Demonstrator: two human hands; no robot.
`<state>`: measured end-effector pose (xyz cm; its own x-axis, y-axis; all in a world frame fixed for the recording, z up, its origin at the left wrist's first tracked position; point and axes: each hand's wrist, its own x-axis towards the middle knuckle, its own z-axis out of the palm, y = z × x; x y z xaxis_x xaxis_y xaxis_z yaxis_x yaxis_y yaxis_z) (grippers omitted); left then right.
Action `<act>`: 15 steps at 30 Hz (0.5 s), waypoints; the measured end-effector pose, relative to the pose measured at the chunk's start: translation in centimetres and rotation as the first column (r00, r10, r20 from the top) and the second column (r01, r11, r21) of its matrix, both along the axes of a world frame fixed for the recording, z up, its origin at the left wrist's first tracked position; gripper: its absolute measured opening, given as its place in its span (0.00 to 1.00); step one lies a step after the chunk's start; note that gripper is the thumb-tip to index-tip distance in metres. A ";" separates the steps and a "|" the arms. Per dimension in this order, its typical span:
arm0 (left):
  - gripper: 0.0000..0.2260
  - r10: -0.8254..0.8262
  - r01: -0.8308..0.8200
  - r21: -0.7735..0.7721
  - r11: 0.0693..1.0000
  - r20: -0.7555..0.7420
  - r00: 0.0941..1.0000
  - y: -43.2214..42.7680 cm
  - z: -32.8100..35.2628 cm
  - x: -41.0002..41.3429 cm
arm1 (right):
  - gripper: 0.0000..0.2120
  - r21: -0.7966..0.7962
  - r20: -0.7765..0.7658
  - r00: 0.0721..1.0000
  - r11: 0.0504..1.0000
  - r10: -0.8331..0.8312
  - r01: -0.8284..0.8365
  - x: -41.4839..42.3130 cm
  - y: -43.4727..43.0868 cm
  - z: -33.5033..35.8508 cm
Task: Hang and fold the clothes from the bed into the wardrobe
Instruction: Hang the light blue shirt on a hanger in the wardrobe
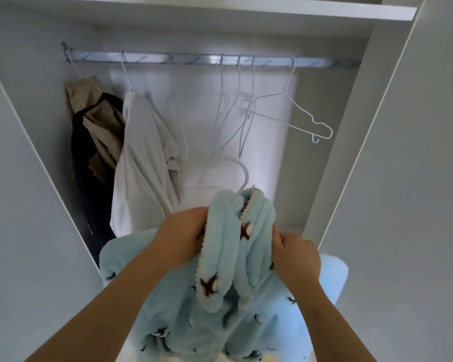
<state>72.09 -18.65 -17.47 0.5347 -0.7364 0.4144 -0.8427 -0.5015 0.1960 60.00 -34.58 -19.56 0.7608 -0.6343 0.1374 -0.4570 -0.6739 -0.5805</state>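
Far-left clothes: a beige garment over a dark one [94, 131] hangs at the left end of the silver metal rail [194, 59], close to the white wardrobe's side wall [37, 126].
White shirt: a loose white cotton shirt [141, 163] on a wire hanger, just beside the dark one.
Left hand: the left hand [181, 236] is closed round the left edge of the bundle, fingers buried in the pile. It sits a little higher than the other hand and nearer the hook's base.
Task's thing: the pale blue fleece garment with brown star marks [228, 257] is bunched between both hands in front of the wardrobe opening. Its long axis runs from the hook down toward the person, and the lower part hangs slack below the wrists.
Hook: the white plastic hanger hook [242, 171] rises out of the top of the fleece, up and beyond the hands, and curls over to the left.
Key relation: the rail lies well above and ahead of the hook, so I'd judge the lift goes up and forward.
Landing spot: the likeliest gap looks to be between the shirt and the bunch of empty white wire hangers [236, 113]; one pale hanger there is hard to make out.
Right hand: the right hand [296, 254] grips the right edge of the fleece, fingers curled in, thumb on top.
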 end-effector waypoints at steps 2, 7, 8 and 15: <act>0.28 -0.065 0.064 -0.011 0.998 -0.084 0.994 1.0 0.4 0.7 | 0.29 0.115 0.050 0.994 0.989 -0.100 0.094 -0.1 -1.1 -0.1; 0.34 -0.063 0.054 -0.040 0.998 -0.259 0.964 2.1 -0.1 1.4 | 0.30 0.199 0.093 0.973 0.962 -0.211 0.190 -0.3 -2.1 -0.5; 0.31 -0.105 0.084 -0.083 0.993 -0.299 0.948 1.8 0.0 0.8 | 0.30 0.202 0.080 0.974 0.960 -0.214 0.194 -0.1 -2.1 -0.6; 0.19 0.212 -0.220 -0.021 0.975 -0.188 0.959 -0.8 -1.0 1.1 | 0.29 0.246 -0.036 0.992 0.961 -0.119 0.124 0.1 -2.2 -0.9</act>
